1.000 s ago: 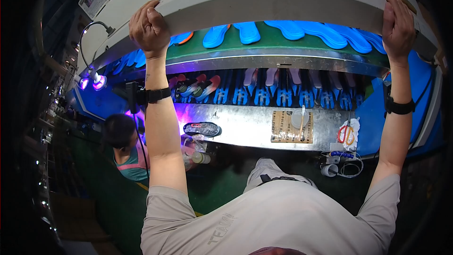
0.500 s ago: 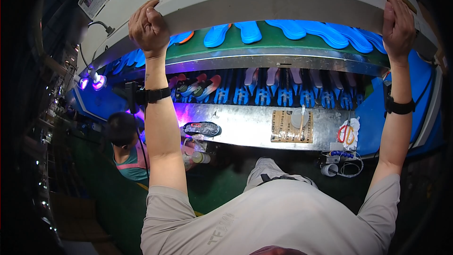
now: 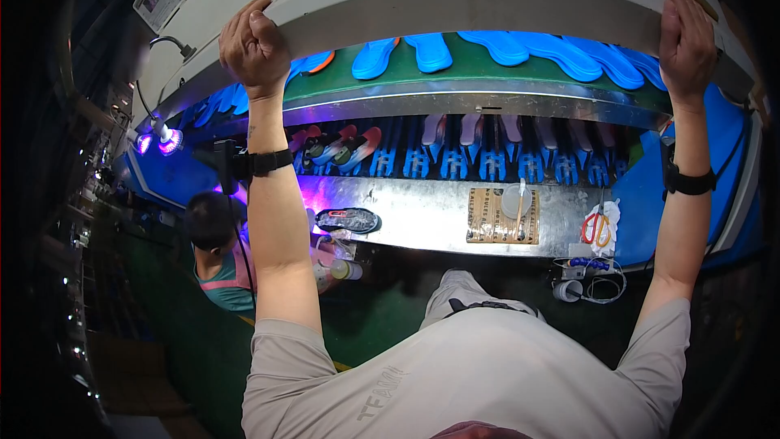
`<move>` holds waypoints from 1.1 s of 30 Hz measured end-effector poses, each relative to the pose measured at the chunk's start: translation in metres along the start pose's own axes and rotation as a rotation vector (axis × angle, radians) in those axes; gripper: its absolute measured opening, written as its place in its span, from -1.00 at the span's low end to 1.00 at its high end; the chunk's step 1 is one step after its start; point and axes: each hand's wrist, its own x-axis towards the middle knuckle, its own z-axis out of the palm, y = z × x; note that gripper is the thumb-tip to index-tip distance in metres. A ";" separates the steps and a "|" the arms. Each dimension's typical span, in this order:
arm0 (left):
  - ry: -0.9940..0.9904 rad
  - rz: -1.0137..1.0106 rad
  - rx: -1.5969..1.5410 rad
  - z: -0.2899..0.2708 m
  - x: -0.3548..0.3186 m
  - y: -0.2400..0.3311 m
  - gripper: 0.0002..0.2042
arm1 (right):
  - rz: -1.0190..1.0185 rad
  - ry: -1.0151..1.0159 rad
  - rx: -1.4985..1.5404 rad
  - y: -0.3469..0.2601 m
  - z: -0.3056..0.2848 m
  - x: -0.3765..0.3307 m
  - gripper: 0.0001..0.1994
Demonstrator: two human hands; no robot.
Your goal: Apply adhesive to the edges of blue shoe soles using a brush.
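Overhead grey machine hood point(image 3: 455, 0): both hands point(image 3: 253, 47) gripping front edge.

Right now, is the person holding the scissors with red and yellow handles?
No. The scissors lie on the metal shelf, while the left hand and right hand grip the grey cover's edge.

I've got both hands on the long grey machine hood point(image 3: 455, 0), left hand point(image 3: 253, 47) and right hand point(image 3: 686, 36) well apart. Blue foam insoles point(image 3: 520, 47) lie beneath it; the brown cardboard pad point(image 3: 491, 219) sits on the steel bench point(image 3: 414, 215) below.

both hands point(image 3: 253, 47) grip grey overhead panel point(image 3: 455, 0).
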 end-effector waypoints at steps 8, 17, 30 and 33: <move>-0.018 -0.003 0.028 -0.007 -0.003 -0.001 -0.66 | -0.005 0.010 0.021 -0.003 0.010 -0.004 -0.72; -0.011 -0.004 0.015 -0.001 0.001 0.002 -0.66 | -0.014 0.011 -0.006 0.003 0.001 -0.001 -0.72; -0.007 -0.005 0.017 -0.002 -0.002 -0.003 -0.66 | -0.006 0.011 0.004 -0.003 0.003 0.000 -0.73; -0.002 0.000 0.018 0.002 0.000 0.001 -0.66 | -0.009 0.010 -0.010 0.000 -0.003 0.002 -0.73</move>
